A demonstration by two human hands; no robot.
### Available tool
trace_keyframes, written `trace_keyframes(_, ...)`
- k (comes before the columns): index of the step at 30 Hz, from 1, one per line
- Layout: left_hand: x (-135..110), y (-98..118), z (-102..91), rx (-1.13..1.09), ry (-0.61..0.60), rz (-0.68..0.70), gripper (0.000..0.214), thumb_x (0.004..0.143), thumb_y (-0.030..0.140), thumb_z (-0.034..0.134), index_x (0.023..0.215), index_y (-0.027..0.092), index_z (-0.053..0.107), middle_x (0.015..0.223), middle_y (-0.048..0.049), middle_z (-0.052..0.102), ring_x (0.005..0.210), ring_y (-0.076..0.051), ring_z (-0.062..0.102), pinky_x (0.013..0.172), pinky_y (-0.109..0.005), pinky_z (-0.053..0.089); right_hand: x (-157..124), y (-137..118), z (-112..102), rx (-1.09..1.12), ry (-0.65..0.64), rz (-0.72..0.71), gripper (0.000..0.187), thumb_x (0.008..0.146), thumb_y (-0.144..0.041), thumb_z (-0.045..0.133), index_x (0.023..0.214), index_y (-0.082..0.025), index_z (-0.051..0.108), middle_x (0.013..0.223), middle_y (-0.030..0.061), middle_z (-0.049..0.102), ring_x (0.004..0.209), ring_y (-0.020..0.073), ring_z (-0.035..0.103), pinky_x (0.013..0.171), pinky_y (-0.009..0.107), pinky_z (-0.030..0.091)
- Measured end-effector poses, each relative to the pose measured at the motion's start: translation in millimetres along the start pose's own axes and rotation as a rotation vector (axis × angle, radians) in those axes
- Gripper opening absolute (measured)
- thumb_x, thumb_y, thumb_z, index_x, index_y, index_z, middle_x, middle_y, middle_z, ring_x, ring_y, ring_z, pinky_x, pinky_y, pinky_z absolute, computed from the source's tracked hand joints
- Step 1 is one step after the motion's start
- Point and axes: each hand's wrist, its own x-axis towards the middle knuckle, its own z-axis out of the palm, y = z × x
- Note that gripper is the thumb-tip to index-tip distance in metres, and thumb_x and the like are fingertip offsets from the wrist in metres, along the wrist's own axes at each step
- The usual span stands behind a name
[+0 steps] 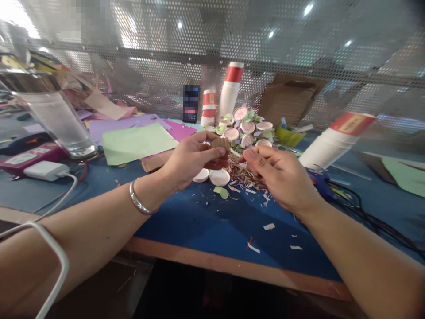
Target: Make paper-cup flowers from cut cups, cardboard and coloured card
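My left hand (pixel 202 155) pinches a small piece of brown cardboard (pixel 221 144) between thumb and fingers, above the table. To its right, my right hand (pixel 279 173) is closed with thumb against forefinger; whatever lies between those fingertips, if anything, is too small to make out. Below the left hand lie two white paper discs (pixel 219 177) and a light green paper cutout (pixel 221 192). Paper scraps (pixel 247 175) are strewn under and between both hands. Just behind stands a heap of round paper pieces (pixel 247 127) with green and purple paper leaves.
Stacked paper cups (pixel 231 88) stand at the back, with another tilted stack (pixel 335 141) at right. A glass bottle (pixel 59 115), a purple power strip (pixel 33 159) and a white cable are left. Green paper (pixel 137 141), a phone (pixel 191 104) and black cables (pixel 365 212) surround the work spot.
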Motion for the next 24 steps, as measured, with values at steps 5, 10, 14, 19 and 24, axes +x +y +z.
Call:
trace_keyframes(5, -6, -2, 5.9, 0.082, -0.097, -0.037, 0.01, 0.091, 0.011, 0.064, 0.084, 0.016, 0.059, 0.076, -0.0016, 0.072, 0.065, -0.012, 0.072, 0.059, -0.021, 0.053, 1, -3, 0, -0.129, 0.027, -0.046, 0.057, 0.091, -0.073, 0.056, 0.069, -0.02, 0.06, 0.054, -0.004, 0.038, 0.05, 0.0094, 0.033, 0.046, 0.029, 0.023)
trace_keyframes(10, -10, -4, 9.2, 0.102, -0.144, -0.065, 0.01, 0.09, 0.009, 0.063, 0.082, 0.015, 0.062, 0.074, -0.0004, 0.069, 0.067, -0.012, 0.071, 0.063, -0.024, 0.055, 0, -7, 0, -0.181, 0.016, -0.095, 0.059, 0.093, -0.072, 0.054, 0.064, -0.02, 0.052, 0.052, -0.0044, 0.037, 0.049, 0.0091, 0.032, 0.047, 0.029, 0.024)
trace_keyframes(14, -11, -5, 8.0, 0.083, -0.152, -0.104, 0.006, 0.092, 0.013, 0.064, 0.087, 0.013, 0.068, 0.076, -0.002, 0.07, 0.069, -0.011, 0.07, 0.065, -0.024, 0.056, 0, -3, 0, -0.176, 0.001, -0.097, 0.058, 0.096, -0.069, 0.052, 0.064, -0.02, 0.047, 0.054, -0.0045, 0.036, 0.05, 0.0087, 0.032, 0.048, 0.029, 0.023)
trace_keyframes(19, -10, -7, 5.2, 0.055, -0.177, -0.108, 0.012, 0.092, 0.022, 0.069, 0.087, 0.011, 0.072, 0.074, -0.0026, 0.071, 0.069, -0.011, 0.07, 0.065, -0.022, 0.054, -1, 0, -2, -0.166, -0.019, -0.064, 0.056, 0.096, -0.069, 0.052, 0.067, -0.02, 0.051, 0.056, -0.0045, 0.035, 0.051, 0.0091, 0.032, 0.048, 0.029, 0.023)
trace_keyframes(24, -9, -7, 4.4, 0.052, -0.177, -0.144, 0.011, 0.09, 0.021, 0.072, 0.087, 0.011, 0.075, 0.077, -0.004, 0.073, 0.07, -0.011, 0.07, 0.068, -0.023, 0.053, -1, 0, -2, -0.179, -0.015, -0.053, 0.055, 0.096, -0.068, 0.052, 0.07, -0.02, 0.057, 0.057, -0.0037, 0.038, 0.053, 0.01, 0.035, 0.049, 0.028, 0.025)
